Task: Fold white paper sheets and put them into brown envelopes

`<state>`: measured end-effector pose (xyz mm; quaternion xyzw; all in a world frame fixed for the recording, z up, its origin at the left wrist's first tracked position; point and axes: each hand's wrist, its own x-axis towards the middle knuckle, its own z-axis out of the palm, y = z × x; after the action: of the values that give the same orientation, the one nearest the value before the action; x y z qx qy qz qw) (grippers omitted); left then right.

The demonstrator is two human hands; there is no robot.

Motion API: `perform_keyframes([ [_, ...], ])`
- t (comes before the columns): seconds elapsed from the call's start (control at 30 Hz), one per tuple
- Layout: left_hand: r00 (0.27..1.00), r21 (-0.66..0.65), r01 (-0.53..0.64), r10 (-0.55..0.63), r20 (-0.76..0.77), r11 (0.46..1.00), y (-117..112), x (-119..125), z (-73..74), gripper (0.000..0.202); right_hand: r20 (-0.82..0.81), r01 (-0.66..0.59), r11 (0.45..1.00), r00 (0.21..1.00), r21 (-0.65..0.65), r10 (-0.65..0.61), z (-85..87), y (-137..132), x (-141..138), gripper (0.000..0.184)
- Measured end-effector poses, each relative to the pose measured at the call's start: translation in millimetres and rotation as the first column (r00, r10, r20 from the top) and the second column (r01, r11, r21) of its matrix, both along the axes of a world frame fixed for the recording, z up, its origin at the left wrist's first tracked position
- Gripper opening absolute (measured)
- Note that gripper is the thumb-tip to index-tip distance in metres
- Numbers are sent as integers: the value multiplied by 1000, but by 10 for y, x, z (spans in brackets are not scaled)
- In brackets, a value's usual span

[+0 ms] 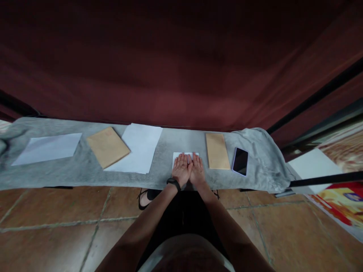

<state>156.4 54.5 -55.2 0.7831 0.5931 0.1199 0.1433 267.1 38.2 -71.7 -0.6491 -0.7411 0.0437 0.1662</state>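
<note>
My left hand (pixel 181 169) and my right hand (pixel 197 169) lie flat side by side, fingers stretched out, pressing on a small folded white paper (pixel 185 155) on the grey cloth-covered table (pixel 164 151). A black band sits on my left wrist. Only the paper's far edge and corners show beyond my fingers. Right of my hands lies a brown envelope (pixel 217 150), then a dark phone (pixel 240 161).
To the left lie a white sheet (pixel 138 149), a second brown envelope (pixel 107 146) overlapping it, and a white envelope (pixel 48 148) at the far left. A dark red curtain hangs behind the table. Tiled floor below; a printed poster (pixel 340 200) at right.
</note>
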Motion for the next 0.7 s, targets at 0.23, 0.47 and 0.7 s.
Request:
perform_keyframes([
  [0.23,999,77,-44,45,-15,996,20,-138,-70,73,42,33,999,999,26,-34,9,5,-59,53],
  [0.47,994,78,-90,93,-47,993,19,-149,-76,78,172,53,997,983,51,-61,-76,10,-57,55],
  [0.7,994,96,-80,87,-63,992,-10,-228,-77,71,237,70,995,968,73,-85,-102,6,-29,55],
])
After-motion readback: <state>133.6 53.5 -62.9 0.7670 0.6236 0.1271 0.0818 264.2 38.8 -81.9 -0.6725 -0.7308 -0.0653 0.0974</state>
